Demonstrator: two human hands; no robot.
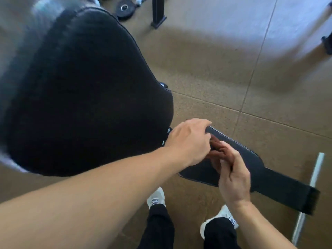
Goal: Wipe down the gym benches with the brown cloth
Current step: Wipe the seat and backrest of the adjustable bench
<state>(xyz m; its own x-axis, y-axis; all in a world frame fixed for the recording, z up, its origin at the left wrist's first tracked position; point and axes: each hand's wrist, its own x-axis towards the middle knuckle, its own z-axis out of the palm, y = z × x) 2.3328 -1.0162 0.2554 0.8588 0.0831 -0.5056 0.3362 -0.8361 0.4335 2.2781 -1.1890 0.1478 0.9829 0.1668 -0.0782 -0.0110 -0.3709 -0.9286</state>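
A large black padded bench fills the left half of the view, blurred by motion. To its right, both hands hold a flat black lifting belt above the floor. My left hand grips the belt's near end beside the bench edge. My right hand clasps the belt's wide middle, its fingers curled around the edge. The belt's narrow strap end points to the lower right. No brown cloth shows anywhere in view.
A black weight plate lies on the tan rubber floor at the top, beside a black frame post. A thin metal bar lies on the floor at the right. My white shoes stand below the belt.
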